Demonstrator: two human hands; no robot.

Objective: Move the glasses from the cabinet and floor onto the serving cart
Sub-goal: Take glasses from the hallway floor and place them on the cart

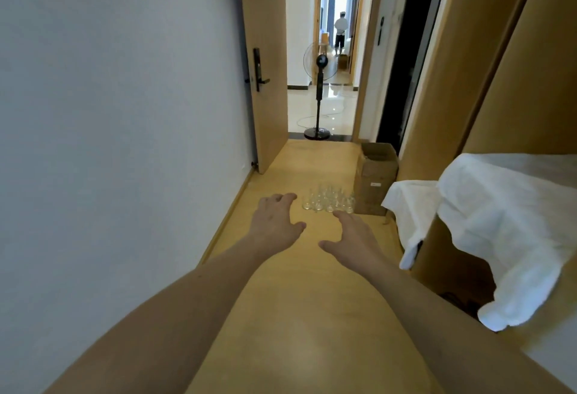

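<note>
We reach our left hand (276,217) and right hand (349,236), both spread wide and holding nothing, toward the glasses (329,201) clustered on the floor (312,300) beside a cardboard box (376,178); none moved yet, and no cart in sight.

No text, brand or number can be read anywhere in the view. The cardboard box (376,175) at about one o'clock on the floor carries a small pale label (375,184) on its side, but its print is too small to make out.
</note>
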